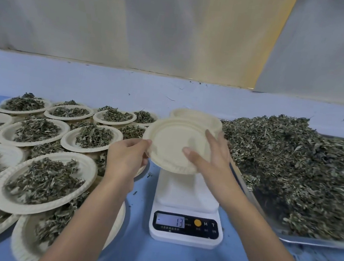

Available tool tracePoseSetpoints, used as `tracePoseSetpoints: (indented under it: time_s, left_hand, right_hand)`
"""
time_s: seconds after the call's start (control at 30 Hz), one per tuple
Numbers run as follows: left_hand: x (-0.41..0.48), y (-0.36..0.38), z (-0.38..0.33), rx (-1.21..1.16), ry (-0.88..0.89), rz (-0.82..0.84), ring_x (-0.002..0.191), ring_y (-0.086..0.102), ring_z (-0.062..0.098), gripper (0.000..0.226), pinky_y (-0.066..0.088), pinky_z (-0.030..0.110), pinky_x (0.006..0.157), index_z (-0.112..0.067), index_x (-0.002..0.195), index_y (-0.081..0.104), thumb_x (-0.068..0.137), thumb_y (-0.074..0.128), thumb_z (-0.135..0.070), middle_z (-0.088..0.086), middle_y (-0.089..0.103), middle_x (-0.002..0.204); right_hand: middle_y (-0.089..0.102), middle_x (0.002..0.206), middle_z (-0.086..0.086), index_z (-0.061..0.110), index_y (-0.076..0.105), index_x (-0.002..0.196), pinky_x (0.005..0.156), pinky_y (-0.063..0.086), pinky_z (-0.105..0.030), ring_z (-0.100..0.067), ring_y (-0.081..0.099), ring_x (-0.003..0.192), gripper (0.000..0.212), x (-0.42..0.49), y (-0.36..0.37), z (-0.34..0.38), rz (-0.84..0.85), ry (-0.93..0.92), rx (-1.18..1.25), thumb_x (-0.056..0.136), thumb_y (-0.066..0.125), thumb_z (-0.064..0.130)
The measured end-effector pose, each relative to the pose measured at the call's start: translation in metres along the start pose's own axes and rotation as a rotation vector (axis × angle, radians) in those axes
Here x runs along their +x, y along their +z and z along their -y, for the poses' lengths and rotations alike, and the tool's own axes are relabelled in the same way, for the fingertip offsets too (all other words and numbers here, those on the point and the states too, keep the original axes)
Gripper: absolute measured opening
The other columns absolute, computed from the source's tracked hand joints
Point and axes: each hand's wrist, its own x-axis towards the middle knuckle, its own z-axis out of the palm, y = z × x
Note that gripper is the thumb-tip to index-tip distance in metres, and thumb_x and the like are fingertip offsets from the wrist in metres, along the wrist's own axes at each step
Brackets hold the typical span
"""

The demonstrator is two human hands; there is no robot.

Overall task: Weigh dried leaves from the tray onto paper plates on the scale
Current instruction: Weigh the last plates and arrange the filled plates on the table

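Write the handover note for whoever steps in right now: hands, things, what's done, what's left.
The left hand grips the left rim of an empty paper plate; the right hand lies on its right side, fingers straight.
The plate is tilted over the scale, apparently not yet set flat; the display shows 13.
Behind the scale is a stack of spare plates; to its right, the tray heaped with dried leaves.
Done: many filled plates cover the table at left.
Left: set this plate down, add leaves, weigh.

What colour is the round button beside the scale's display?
Orange-yellow: the round button sits on the black panel of the white scale, clearest in the head view.
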Motion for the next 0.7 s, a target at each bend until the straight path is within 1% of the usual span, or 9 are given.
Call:
tracePoseSetpoints:
  time_s: [0.1, 0.2, 0.27, 0.3, 0.37, 0.43, 0.53, 0.63, 0.7]
  left_hand:
    - [-0.001, -0.001, 0.006, 0.041, -0.044, 0.035, 0.036, 0.035, 0.01, 0.009, 0.035, 0.026, 0.055, -0.009, 0.083, 0.067, 0.088, 0.061, -0.004, -0.003, 0.046, 0.043]
    - [0.002, -0.001, 0.013, 0.132, -0.071, 0.086, 0.037, 0.039, 0.009, 0.027, 0.042, 0.025, 0.049, -0.02, 0.108, 0.06, 0.087, 0.06, -0.002, 0.002, 0.056, 0.057]
    - [0.001, -0.001, 0.018, 0.214, -0.072, 0.103, 0.039, 0.044, 0.011, 0.02, 0.042, 0.024, 0.046, -0.017, 0.102, 0.063, 0.087, 0.059, -0.004, 0.006, 0.06, 0.064]
    - [0.0, 0.0, 0.019, 0.251, -0.074, 0.103, 0.039, 0.046, 0.012, 0.011, 0.041, 0.024, 0.046, -0.012, 0.092, 0.065, 0.088, 0.058, -0.006, 0.008, 0.06, 0.066]
    - [0.0, 0.001, 0.023, 0.284, -0.089, 0.093, 0.04, 0.052, 0.013, 0.015, 0.038, 0.026, 0.048, -0.004, 0.078, 0.064, 0.088, 0.055, -0.01, 0.012, 0.061, 0.067]
    - [0.0, 0.001, 0.024, 0.282, -0.127, 0.092, 0.045, 0.055, 0.018, 0.019, 0.038, 0.023, 0.045, -0.001, 0.082, 0.065, 0.088, 0.053, -0.014, 0.013, 0.063, 0.069]
    - [0.001, 0.0, 0.025, 0.27, -0.16, 0.102, 0.054, 0.051, 0.024, 0.018, 0.037, 0.02, 0.039, -0.002, 0.082, 0.062, 0.088, 0.051, -0.015, 0.014, 0.06, 0.071]
    - [0.001, -0.002, 0.027, 0.317, -0.159, 0.1, 0.056, 0.049, 0.024, 0.014, 0.035, 0.023, 0.042, -0.006, 0.081, 0.059, 0.087, 0.049, -0.014, 0.015, 0.056, 0.072]
    - [0.002, -0.003, 0.029, 0.359, -0.154, 0.091, 0.055, 0.052, 0.024, 0.015, 0.037, 0.023, 0.043, -0.006, 0.082, 0.059, 0.087, 0.048, -0.016, 0.015, 0.057, 0.074]
  right_hand:
    - [0.028, 0.154, 0.006, 0.026, 0.03, 0.148, 0.116, 0.021, -0.04, -0.013, 0.027, 0.14, 0.06, 0.004, -0.007, -0.01, -0.089, 0.159, 0.313, 0.094, 0.052, 0.038]
    - [0.053, 0.136, -0.009, 0.007, 0.049, 0.136, 0.102, 0.038, -0.039, -0.024, 0.049, 0.124, 0.042, 0.007, -0.013, -0.024, -0.166, 0.223, 0.322, 0.098, 0.047, 0.024]
    - [0.06, 0.114, -0.021, -0.001, 0.06, 0.115, 0.083, 0.041, -0.037, -0.033, 0.056, 0.109, 0.033, 0.008, -0.015, -0.033, -0.18, 0.275, 0.272, 0.097, 0.046, 0.023]
    - [0.058, 0.104, -0.027, -0.004, 0.06, 0.105, 0.073, 0.036, -0.034, -0.037, 0.056, 0.101, 0.032, 0.007, -0.015, -0.036, -0.187, 0.307, 0.247, 0.096, 0.046, 0.023]
    - [0.046, 0.091, -0.034, -0.006, 0.054, 0.082, 0.066, 0.025, -0.033, -0.044, 0.05, 0.082, 0.03, 0.007, -0.015, -0.04, -0.207, 0.356, 0.174, 0.094, 0.047, 0.02]
    - [0.038, 0.073, -0.019, 0.009, 0.036, 0.062, 0.061, 0.02, -0.033, -0.026, 0.035, 0.064, 0.034, 0.008, -0.013, -0.043, -0.206, 0.352, 0.122, 0.093, 0.045, 0.018]
    - [0.037, 0.064, -0.006, 0.014, 0.031, 0.06, 0.056, 0.019, -0.031, -0.019, 0.031, 0.063, 0.037, 0.011, -0.01, -0.051, -0.188, 0.332, 0.076, 0.094, 0.043, 0.018]
    - [0.043, 0.067, -0.002, 0.011, 0.036, 0.061, 0.054, 0.021, -0.032, -0.02, 0.037, 0.067, 0.037, 0.013, -0.007, -0.056, -0.138, 0.331, -0.017, 0.097, 0.039, 0.019]
    - [0.05, 0.074, -0.005, 0.007, 0.047, 0.068, 0.055, 0.026, -0.033, -0.02, 0.042, 0.07, 0.034, 0.013, -0.005, -0.058, -0.133, 0.326, -0.043, 0.098, 0.039, 0.022]
